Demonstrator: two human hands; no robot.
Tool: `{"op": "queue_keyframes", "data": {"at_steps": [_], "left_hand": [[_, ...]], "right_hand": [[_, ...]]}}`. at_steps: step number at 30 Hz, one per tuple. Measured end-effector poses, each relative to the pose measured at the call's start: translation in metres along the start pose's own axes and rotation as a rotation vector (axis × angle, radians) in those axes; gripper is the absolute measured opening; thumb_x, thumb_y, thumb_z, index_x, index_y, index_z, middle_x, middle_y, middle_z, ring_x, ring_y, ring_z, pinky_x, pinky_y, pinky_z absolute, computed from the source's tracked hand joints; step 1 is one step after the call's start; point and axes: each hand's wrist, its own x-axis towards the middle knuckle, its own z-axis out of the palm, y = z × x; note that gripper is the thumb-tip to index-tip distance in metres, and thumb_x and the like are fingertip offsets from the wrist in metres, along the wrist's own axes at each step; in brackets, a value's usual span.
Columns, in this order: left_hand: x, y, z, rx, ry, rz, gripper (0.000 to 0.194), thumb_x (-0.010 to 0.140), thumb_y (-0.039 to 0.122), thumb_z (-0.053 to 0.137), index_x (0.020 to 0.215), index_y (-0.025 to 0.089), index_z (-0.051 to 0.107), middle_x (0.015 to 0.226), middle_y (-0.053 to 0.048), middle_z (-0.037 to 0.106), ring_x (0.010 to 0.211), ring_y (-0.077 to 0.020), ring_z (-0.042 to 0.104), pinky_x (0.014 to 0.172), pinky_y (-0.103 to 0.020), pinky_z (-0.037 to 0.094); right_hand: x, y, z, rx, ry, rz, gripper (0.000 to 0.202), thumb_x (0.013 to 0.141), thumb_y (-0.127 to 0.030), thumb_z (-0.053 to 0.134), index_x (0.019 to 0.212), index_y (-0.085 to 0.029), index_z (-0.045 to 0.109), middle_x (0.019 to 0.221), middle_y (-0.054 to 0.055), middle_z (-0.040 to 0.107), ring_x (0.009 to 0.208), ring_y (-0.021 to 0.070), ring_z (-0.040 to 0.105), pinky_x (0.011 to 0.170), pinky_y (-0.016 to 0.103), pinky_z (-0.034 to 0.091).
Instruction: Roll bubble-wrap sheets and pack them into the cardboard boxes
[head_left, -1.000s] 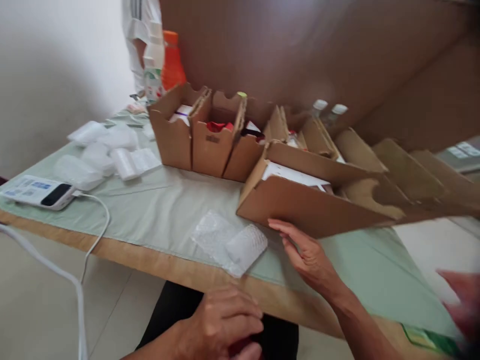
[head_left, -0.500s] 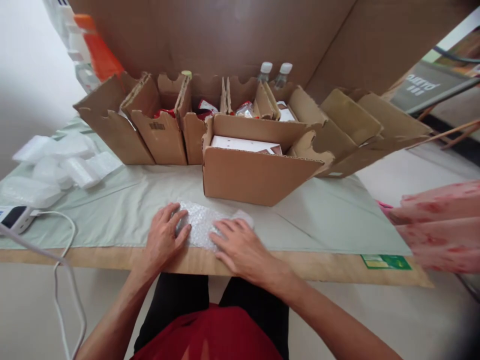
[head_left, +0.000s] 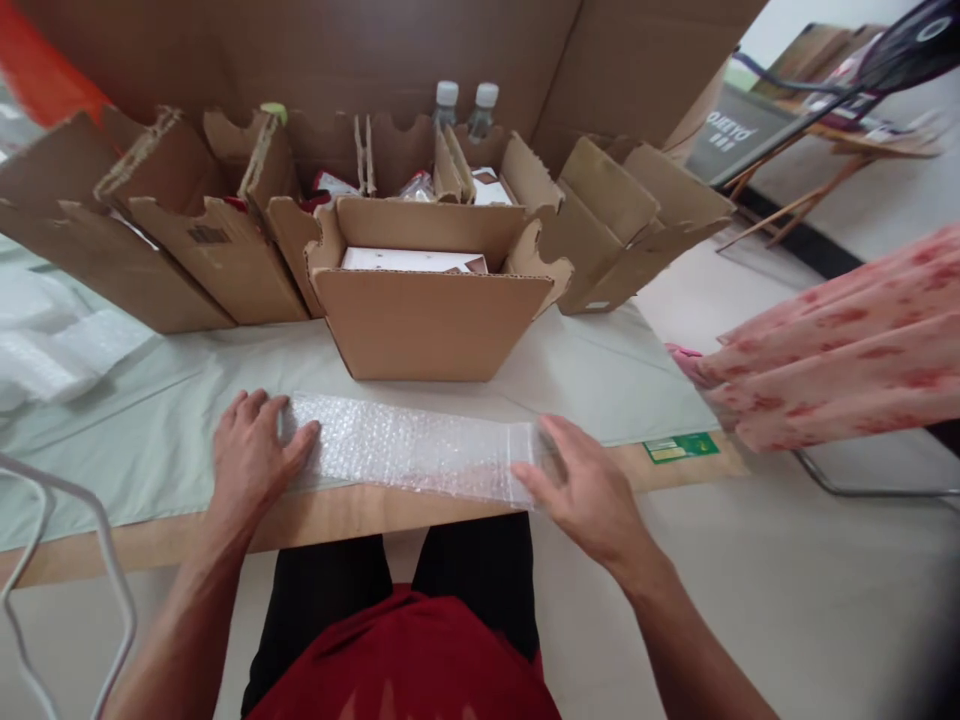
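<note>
A long clear bubble wrap bag lies stretched along the front of the table, with a smooth, transparent strip at its right end. My left hand holds the left end, thumb over the wrap and fingers at its edge. At the opposite end, my right hand has the clear edge between thumb and fingers. Just behind the bag stands an open cardboard box with a white box inside.
Several open cardboard bins line the back, some holding red or white packets. Bubble wrap pieces are piled at left, above a white cable. Two bottles stand behind. A person's pink patterned clothing is at right.
My right hand has moved right, and the bubble wrap, shorter and partly covered before, now extends between both hands. The view has shifted to the right.
</note>
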Motion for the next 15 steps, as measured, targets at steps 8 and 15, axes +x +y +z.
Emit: {"op": "queue_keyframes", "data": {"at_steps": [8,15], "left_hand": [[-0.016,0.03,-0.026,-0.194,-0.004,-0.197,0.029,0.081,0.048,0.055,0.091,0.023,0.066,0.094,-0.008,0.074,0.087,-0.0283,0.069,0.084,-0.043,0.055],[-0.018,0.028,-0.033,-0.2,0.062,-0.294,0.058,0.082,0.05,0.058,0.133,0.022,0.061,0.089,-0.004,0.07,0.063,-0.0199,0.061,0.078,-0.04,0.055]], "right_hand": [[0.013,-0.002,0.01,0.095,0.016,0.021,0.037,0.096,-0.031,0.051,0.128,-0.019,0.066,0.119,0.012,0.076,0.101,0.0284,0.072,0.086,0.043,0.054],[0.058,-0.016,0.014,-0.119,0.065,0.038,0.042,0.092,-0.026,0.06,0.133,-0.018,0.064,0.1,0.012,0.073,0.092,0.0304,0.069,0.078,0.041,0.047]]}}
